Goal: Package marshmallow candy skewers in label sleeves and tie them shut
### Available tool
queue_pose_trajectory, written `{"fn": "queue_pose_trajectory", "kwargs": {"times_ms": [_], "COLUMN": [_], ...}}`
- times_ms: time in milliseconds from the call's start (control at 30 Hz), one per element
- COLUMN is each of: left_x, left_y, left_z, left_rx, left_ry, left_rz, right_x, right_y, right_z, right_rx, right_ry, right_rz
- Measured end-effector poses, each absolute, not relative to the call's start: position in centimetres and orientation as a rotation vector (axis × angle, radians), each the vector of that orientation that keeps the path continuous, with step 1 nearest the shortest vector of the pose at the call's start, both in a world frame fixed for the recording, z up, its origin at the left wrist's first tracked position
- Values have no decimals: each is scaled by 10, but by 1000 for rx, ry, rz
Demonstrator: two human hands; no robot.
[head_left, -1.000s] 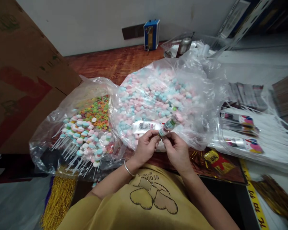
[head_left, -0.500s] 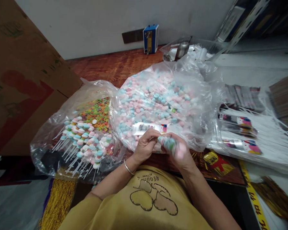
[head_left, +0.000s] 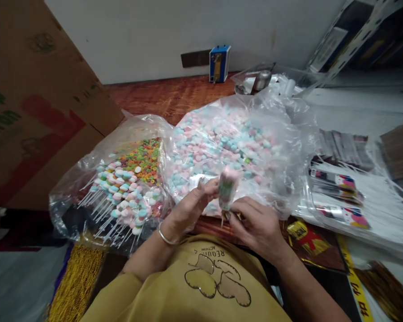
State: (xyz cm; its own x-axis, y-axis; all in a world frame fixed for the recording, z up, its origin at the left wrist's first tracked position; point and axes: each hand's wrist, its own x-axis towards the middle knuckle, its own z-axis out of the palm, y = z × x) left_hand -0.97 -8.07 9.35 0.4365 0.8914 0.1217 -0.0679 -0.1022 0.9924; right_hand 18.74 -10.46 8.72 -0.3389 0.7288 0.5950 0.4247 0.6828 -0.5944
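A wrapped candy stick (head_left: 227,185), pink at the top and blurred, stands upright between my hands, with a gold tie near its base. My right hand (head_left: 253,221) pinches it at the gold tie. Beside its wrapper, my left hand (head_left: 196,203) has its fingers extended, nearly touching it. Behind them lies a large clear bag of pink, blue and white candies (head_left: 218,138), with a labelled clear packet (head_left: 204,179) on its near edge. Left of it, another plastic bag holds colourful rings (head_left: 144,156) and several candy sticks with white stems (head_left: 121,185).
A cardboard box (head_left: 47,112) stands at the left. Behind the bags is a blue device (head_left: 219,64). To the right lie white sticks (head_left: 386,201), labelled packets (head_left: 342,217) and a gold twist-tie pack (head_left: 307,237).
The wrapped candy stick has turned from lying across my right hand to upright. My left hand has opened and moved slightly left and down. The view has shifted a little.
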Motion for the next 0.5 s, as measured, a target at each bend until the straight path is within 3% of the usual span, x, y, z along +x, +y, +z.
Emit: {"fn": "queue_pose_trajectory", "kwargs": {"times_ms": [200, 333, 500], "left_x": [-18, -15, -13], "left_y": [-82, -79, -77], "left_z": [82, 73, 81], "left_rx": [1883, 1795, 2020], "left_ry": [956, 882, 652], "left_rz": [686, 863, 910], "right_x": [193, 186, 183], "right_y": [-103, -103, -98], "right_z": [74, 76, 62], "right_rx": [-1112, -1116, -1161], "right_ry": [-1635, -1658, -1279], "right_rz": [720, 935, 1208]}}
